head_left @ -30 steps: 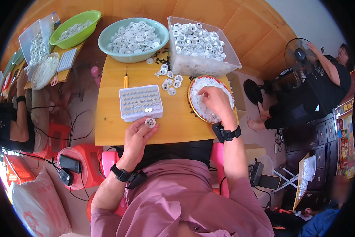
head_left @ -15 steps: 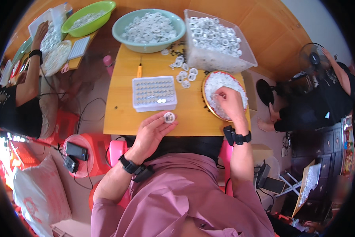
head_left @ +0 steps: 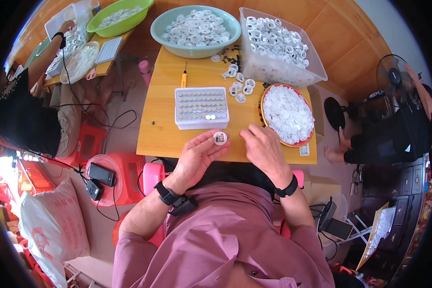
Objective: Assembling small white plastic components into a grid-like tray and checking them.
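Note:
My left hand [head_left: 197,154], palm up, holds a small round white plastic part [head_left: 220,138] with metal-looking pieces inside it, between thumb and fingers at the table's near edge. To its right is my right hand [head_left: 264,150], fingers drawn together in a pinch; whatever they grip is too small or hidden to make out. Just beyond the left hand stands a white tray [head_left: 201,125] with rows of small round silver discs, two of them brighter. Right of my right hand lies a red-rimmed round plate [head_left: 300,144] heaped with small whitish translucent pieces.
On the wooden table [head_left: 163,139] are an orange-handled screwdriver [head_left: 184,80], loose white rings [head_left: 240,98], a pale green basin [head_left: 197,52] and a clear bin [head_left: 283,72] of white parts. A person [head_left: 31,117] works at left; another [head_left: 389,127] is at right.
My right hand has left the plate of whitish pieces and come left, close to my left hand. The left hand still holds the round part. The whole view has shifted slightly.

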### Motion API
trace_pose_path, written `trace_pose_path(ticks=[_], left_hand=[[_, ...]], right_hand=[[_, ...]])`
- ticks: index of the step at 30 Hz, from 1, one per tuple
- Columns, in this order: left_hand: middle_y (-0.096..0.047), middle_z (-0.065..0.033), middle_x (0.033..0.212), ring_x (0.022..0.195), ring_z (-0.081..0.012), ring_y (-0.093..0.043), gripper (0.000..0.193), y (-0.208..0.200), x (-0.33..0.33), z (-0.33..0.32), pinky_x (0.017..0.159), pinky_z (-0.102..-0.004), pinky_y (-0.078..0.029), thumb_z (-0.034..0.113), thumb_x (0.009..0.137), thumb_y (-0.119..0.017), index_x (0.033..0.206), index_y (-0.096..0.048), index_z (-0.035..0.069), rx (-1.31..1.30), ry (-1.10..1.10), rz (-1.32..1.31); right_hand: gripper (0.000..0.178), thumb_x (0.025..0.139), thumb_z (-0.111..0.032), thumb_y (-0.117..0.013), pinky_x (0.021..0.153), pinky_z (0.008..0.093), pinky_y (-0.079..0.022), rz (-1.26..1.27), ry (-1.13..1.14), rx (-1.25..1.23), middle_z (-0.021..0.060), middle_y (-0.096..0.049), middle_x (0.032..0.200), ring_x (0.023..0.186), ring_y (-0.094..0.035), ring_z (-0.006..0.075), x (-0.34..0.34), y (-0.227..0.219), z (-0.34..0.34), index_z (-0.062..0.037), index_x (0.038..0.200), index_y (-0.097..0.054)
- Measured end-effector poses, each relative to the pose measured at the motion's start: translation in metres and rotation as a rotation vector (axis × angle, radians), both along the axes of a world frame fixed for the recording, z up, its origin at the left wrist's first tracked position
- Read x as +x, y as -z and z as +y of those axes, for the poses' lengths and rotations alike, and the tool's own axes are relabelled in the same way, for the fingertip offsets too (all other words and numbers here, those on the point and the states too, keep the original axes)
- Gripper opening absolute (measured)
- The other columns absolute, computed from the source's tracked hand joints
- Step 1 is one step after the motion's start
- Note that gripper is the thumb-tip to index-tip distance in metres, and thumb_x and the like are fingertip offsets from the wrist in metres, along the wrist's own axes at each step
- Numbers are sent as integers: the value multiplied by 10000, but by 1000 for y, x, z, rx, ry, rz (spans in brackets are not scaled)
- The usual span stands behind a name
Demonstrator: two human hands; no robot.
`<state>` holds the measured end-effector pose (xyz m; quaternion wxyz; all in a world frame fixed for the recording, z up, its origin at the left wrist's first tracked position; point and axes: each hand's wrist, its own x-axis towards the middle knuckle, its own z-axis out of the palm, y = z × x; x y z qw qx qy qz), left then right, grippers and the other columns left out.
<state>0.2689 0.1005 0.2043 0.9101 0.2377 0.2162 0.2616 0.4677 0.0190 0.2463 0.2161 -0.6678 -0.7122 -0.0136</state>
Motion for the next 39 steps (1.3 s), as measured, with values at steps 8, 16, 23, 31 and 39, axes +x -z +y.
trace_pose_path(ticks=[8, 16, 23, 31, 39], left_hand=[[-614, -186, 1308, 1196, -264, -621, 334, 1, 0, 0, 1047, -369, -501, 144, 1054, -477, 1332, -511, -37, 19, -42, 14], [-623, -186, 1296, 1172, -251, -637, 339, -3, 0, 1, 1033, -357, -512, 146, 1058, -473, 1343, -506, -34, 17, -41, 40], [-623, -189, 1296, 1162, -245, -643, 338, -4, 0, 0, 1017, -342, -521, 143, 1060, -467, 1345, -505, -35, 29, -37, 57], [-639, -157, 1263, 1152, -242, -649, 342, -4, 1, -4, 1015, -338, -526, 145, 1051, -504, 1336, -519, -45, 79, 53, 73], [-652, -119, 1224, 1125, -196, -649, 364, -2, 2, -5, 1006, -313, -528, 164, 1047, -533, 1343, -523, -47, 118, 97, 90]], right_hand=[[312, 746, 63, -605, 724, 459, -483, 55, -22, -130, 141, -595, 879, 827, -615, 354, 5, 2, -6, -6, 1048, -645], [197, 847, -130, -688, 779, 460, -514, 234, 244, -290, 169, -676, 953, 910, -652, 380, 10, -11, -7, -24, 1012, -707], [179, 833, -148, -747, 645, 364, -513, 306, 202, -286, 148, -682, 829, 716, -681, 274, 12, 8, -6, -3, 905, -671], [68, 888, -27, -713, 577, 228, -483, 961, 196, -292, 57, -707, 804, 636, -642, 78, 0, -16, -9, 23, 902, -669], [75, 867, -18, -723, 593, 247, -484, 715, 58, -112, 50, -679, 803, 669, -610, 85, -19, -13, -3, 6, 932, -695]])
